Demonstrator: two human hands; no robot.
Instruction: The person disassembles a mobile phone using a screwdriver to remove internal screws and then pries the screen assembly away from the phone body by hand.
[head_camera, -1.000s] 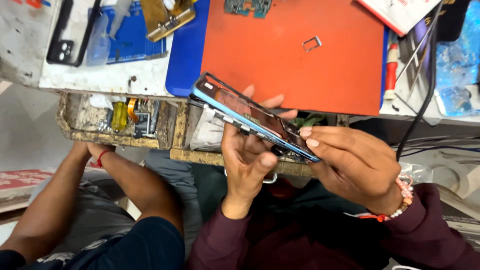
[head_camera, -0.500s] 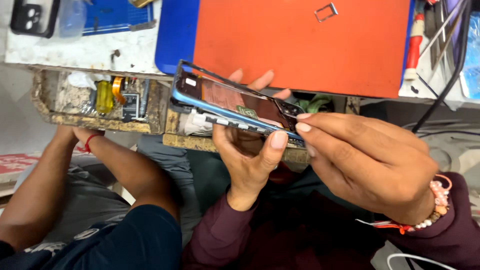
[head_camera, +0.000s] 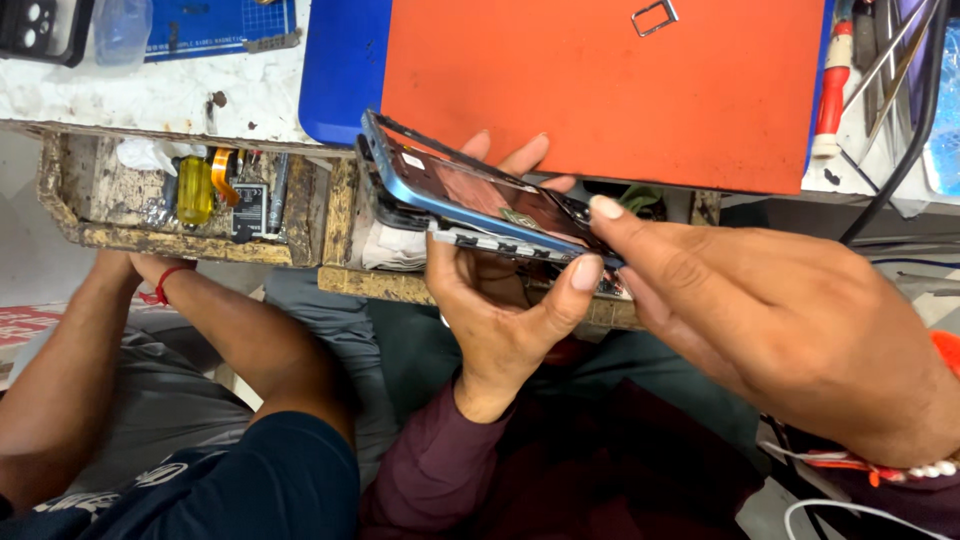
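Observation:
A blue-framed smartphone with its back off is held tilted above my lap, just in front of the bench edge. My left hand cradles it from below, thumb pressed against the lower side rail. My right hand grips the phone's right end with thumb and forefinger, pinching at the seam between the frame and the panel under it. Dark circuitry shows inside the frame.
An orange mat with a small metal SIM tray on it lies on the bench. An open wooden drawer holds a yellow screwdriver and parts. Another person's forearms rest at the left. Red-handled tools and cables lie on the right.
The phone has tipped more edge-on and shifted slightly right in the view. My right hand's fingertips have closed further onto its right end. The other person's arms barely moved.

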